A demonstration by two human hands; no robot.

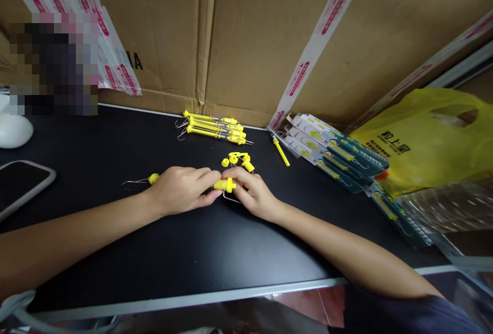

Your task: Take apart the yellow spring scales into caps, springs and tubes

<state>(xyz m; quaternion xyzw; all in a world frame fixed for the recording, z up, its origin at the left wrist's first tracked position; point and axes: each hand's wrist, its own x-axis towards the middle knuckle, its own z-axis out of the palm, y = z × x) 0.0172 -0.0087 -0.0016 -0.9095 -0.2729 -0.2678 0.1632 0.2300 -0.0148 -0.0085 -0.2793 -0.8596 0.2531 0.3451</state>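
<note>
Stacked tools [213, 128]: four
Held tool [224, 185]: one
Loose caps [236, 161]: about five
Loose rod [281, 151]: one
Packs [335, 151]: at least five
Bag [423, 118]: one
Phone [19, 182]: one

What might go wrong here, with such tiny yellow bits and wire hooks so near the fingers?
The yellow piece pinched between the left hand and right hand is small; it may slip and drop. The capped wire hook jutting out beside the left hand could prick or snag skin. The loose yellow parts lie just beyond the right hand; a nudge might scatter them across the black table.
</note>
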